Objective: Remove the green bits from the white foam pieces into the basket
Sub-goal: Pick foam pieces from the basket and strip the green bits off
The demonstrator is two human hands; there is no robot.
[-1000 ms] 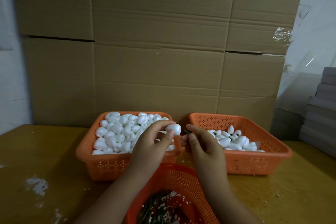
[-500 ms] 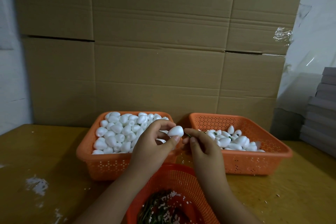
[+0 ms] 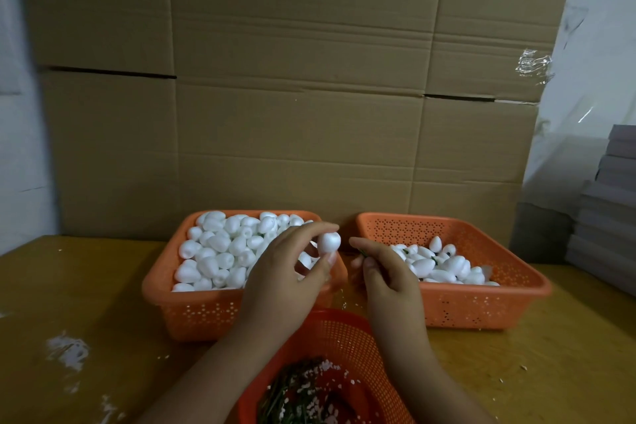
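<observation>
Foam piece (image 3: 329,242) was pinched by the left hand (image 3: 286,277) just above the round basket (image 3: 339,330). A green bit (image 3: 362,252) was nipped in the right hand (image 3: 385,274), beside it. Behind that basket, two rectangular baskets (image 3: 192,310) sat on the worktop (image 3: 86,286).

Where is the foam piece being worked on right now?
The white foam piece is pinched in the left hand, held above the gap between the two rectangular orange baskets, just left of the right hand.
</observation>
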